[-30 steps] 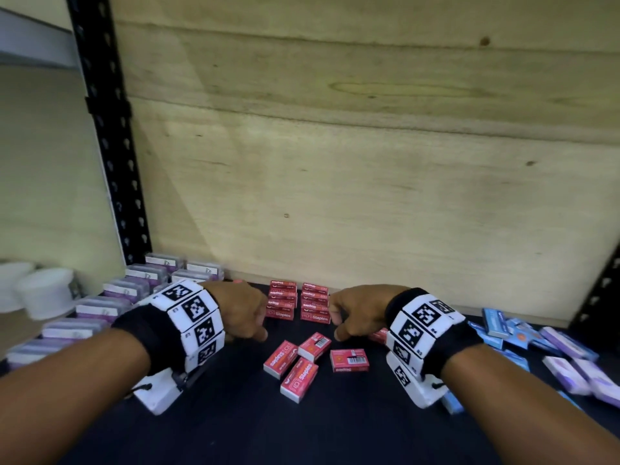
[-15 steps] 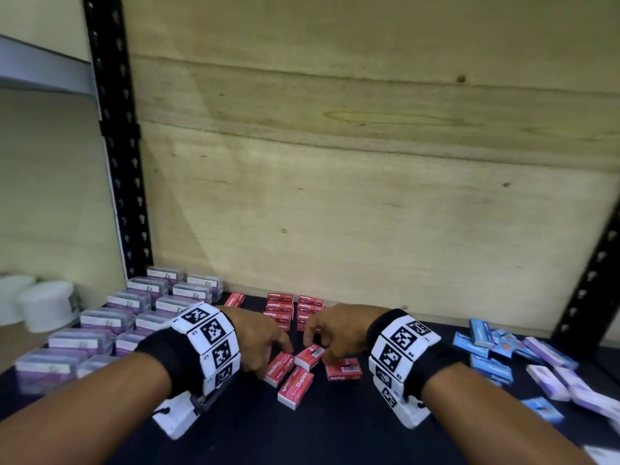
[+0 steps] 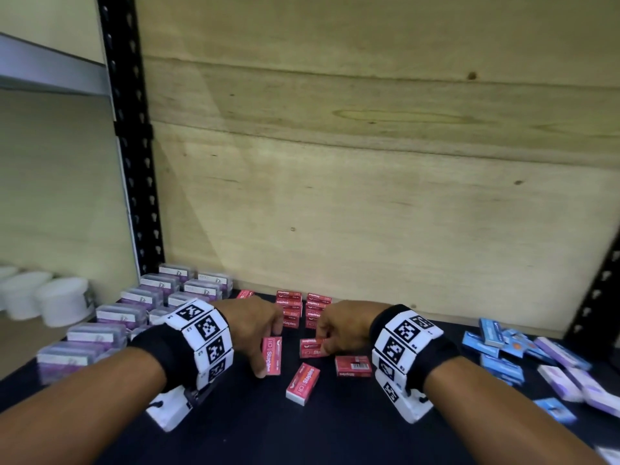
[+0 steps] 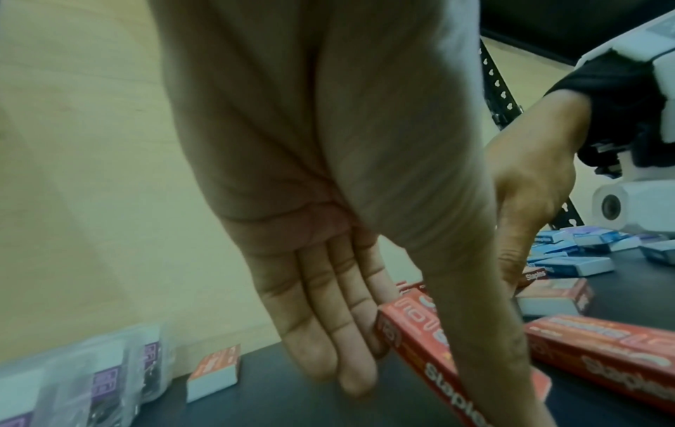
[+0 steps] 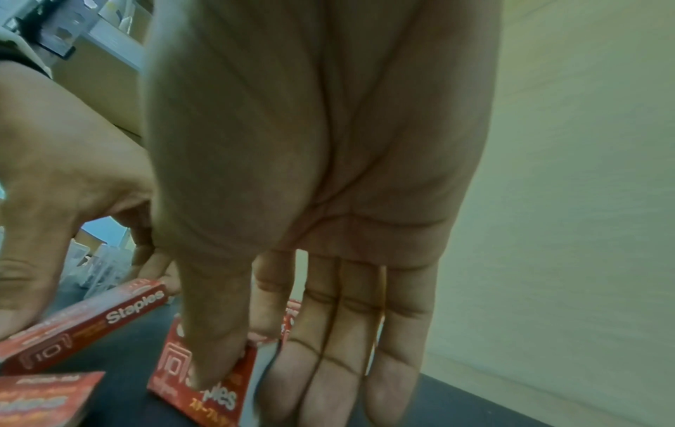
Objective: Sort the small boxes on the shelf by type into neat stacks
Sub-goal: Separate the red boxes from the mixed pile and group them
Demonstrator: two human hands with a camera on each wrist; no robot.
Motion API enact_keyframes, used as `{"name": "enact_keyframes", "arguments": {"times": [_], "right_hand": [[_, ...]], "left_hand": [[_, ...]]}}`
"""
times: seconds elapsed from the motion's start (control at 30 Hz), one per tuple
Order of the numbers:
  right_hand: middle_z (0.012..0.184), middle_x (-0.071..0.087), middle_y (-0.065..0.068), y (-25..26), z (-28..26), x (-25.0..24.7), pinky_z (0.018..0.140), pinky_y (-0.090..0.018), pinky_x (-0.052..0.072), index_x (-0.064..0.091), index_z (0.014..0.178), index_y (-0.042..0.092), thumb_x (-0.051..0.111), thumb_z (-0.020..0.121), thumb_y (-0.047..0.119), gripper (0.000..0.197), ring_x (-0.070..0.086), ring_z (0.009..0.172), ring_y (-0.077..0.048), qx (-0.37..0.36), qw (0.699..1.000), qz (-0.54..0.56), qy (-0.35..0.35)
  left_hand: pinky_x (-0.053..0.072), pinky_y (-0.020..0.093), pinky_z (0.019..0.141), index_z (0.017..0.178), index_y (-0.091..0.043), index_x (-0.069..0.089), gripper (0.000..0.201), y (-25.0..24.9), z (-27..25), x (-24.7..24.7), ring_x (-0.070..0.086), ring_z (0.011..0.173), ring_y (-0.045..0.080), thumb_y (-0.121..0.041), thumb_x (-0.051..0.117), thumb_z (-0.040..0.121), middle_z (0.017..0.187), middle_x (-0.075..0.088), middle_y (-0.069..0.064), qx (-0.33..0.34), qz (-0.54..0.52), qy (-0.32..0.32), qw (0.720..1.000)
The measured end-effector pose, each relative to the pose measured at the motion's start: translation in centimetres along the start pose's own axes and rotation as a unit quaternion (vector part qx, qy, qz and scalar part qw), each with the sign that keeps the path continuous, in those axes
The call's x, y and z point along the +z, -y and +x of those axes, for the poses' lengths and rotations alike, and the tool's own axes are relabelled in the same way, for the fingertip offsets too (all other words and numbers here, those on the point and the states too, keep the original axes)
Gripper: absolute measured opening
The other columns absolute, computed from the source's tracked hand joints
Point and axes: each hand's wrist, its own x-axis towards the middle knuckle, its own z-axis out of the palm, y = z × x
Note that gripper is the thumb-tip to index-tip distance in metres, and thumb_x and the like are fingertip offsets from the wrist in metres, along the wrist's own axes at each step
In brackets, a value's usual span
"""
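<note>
left hand [image 3: 255, 325]: pinching red box [image 3: 271, 356] end to end, thumb near end, fingers far end; likely for carrying to red stacks [image 3: 302, 308] just ahead
left box axis: long axis pointing away from wrist
right hand [image 3: 345, 327]: grasping second red box [image 3: 310, 348], thumb on top
right box axis: crosswise to hand
loose boxes [image 3: 303, 384]: flat, just behind both hands

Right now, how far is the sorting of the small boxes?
Done: purple boxes stand in rows at left, and two red staple stacks stand at the back. In hand: the left hand and right hand each pinch a red staple box. Left: two loose red boxes, and the blue boxes scattered at right.
</note>
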Motion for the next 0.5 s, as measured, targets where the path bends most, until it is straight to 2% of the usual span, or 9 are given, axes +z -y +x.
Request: {"name": "enact_keyframes", "arguments": {"times": [0.07, 0.1, 0.17, 0.27, 0.33, 0.5], "right_hand": [[0.113, 0.068, 0.000, -0.3, -0.2, 0.0, 0.076, -0.030, 0.046, 0.068, 0.112, 0.020, 0.063, 0.094, 0.034, 0.023, 0.060, 0.095, -0.017, 0.013, 1.000, 0.004, 0.005], [0.112, 0.069, -0.001, -0.4, -0.2, 0.0, 0.075, -0.030, 0.047, 0.068, 0.111, 0.020, 0.063, 0.094, 0.034, 0.023, 0.060, 0.093, -0.017, 0.019, 1.000, 0.005, 0.006], [0.110, 0.069, 0.000, -0.8, -0.4, 0.0, 0.072, -0.029, 0.046, 0.068, 0.110, 0.020, 0.064, 0.093, 0.036, 0.023, 0.059, 0.090, -0.015, 0.031, 0.999, 0.009, 0.005], [0.107, 0.069, 0.003, -1.2, -0.5, 0.0, 0.075, -0.029, 0.047, 0.068, 0.107, 0.021, 0.067, 0.090, 0.037, 0.024, 0.061, 0.092, -0.014, 0.043, 0.999, 0.025, 0.004], [0.104, 0.070, 0.005, -1.5, -0.4, 0.0, 0.075, -0.027, 0.048, 0.069, 0.104, 0.021, 0.071, 0.088, 0.036, 0.022, 0.063, 0.093, -0.013, 0.048, 0.998, 0.038, 0.001], [0.100, 0.072, 0.005, -1.5, -0.3, -0.2, 0.065, -0.024, 0.044, 0.069, 0.102, 0.021, 0.072, 0.088, 0.030, 0.017, 0.060, 0.080, -0.008, 0.060, 0.997, 0.054, -0.010]], "left_hand": [[0.050, 0.029, 0.081, 0.128, -0.035, 0.050, 0.075, -0.2, -0.1, -0.2, 0.057, 0.084, 0.009, -0.035, 0.090, 0.063, 0.098, 0.060, -0.011, 0.027, 0.029, 0.004, 0.999], [0.049, 0.029, 0.083, 0.129, -0.035, 0.052, 0.073, -0.2, -0.2, -0.4, 0.055, 0.084, 0.009, -0.036, 0.088, 0.066, 0.101, 0.061, -0.010, 0.035, 0.045, 0.007, 0.998], [0.049, 0.027, 0.082, 0.123, -0.030, 0.060, 0.060, -0.1, -0.3, -0.7, 0.055, 0.080, 0.007, -0.032, 0.086, 0.070, 0.100, 0.064, -0.010, 0.040, 0.047, 0.010, 0.998], [0.050, 0.024, 0.075, 0.109, -0.022, 0.068, 0.038, 0.6, -0.4, -1.5, 0.060, 0.074, 0.006, -0.023, 0.084, 0.074, 0.084, 0.066, -0.012, 0.026, -0.006, 0.007, 1.000], [0.051, 0.026, 0.078, 0.103, -0.019, 0.069, 0.029, 1.0, -0.3, -2.0, 0.064, 0.077, 0.008, -0.019, 0.081, 0.077, 0.081, 0.069, -0.010, 0.012, -0.029, 0.002, 0.999], [0.052, 0.023, 0.075, 0.101, -0.018, 0.066, 0.022, 1.4, 0.7, -1.9, 0.067, 0.074, 0.008, -0.016, 0.077, 0.082, 0.073, 0.069, -0.011, -0.015, -0.055, -0.040, 0.998]]}}
